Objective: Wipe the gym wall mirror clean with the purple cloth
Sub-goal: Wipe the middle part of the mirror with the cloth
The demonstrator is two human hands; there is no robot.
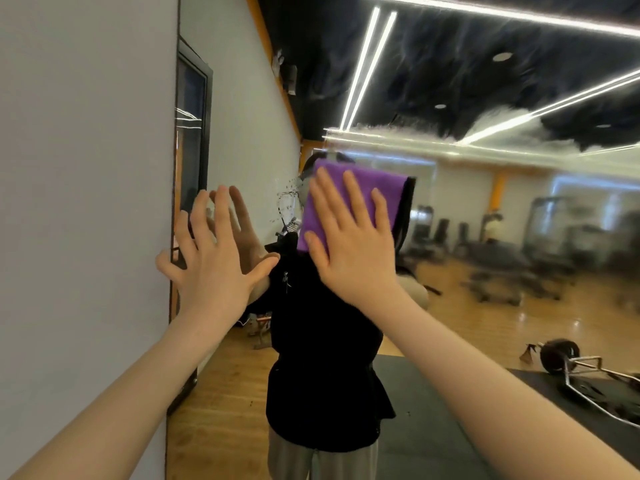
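Note:
The gym wall mirror (450, 271) fills the middle and right of the head view, starting at a dark vertical edge on the left. A folded purple cloth (360, 192) lies flat against the glass at about head height. My right hand (349, 244) presses on its lower half with fingers spread, palm flat on the cloth. My left hand (211, 258) is open with fingers apart, its palm set against the mirror near the left edge, and holds nothing. The mirror shows my reflection in a black top, partly hidden behind the cloth and hands.
A plain white wall (83, 202) runs along the left up to the mirror's edge. Reflected in the glass are a wooden floor, black mats, a barbell frame (581, 372), weight benches and ceiling light strips. A cloudy smear (502, 129) shows high on the glass.

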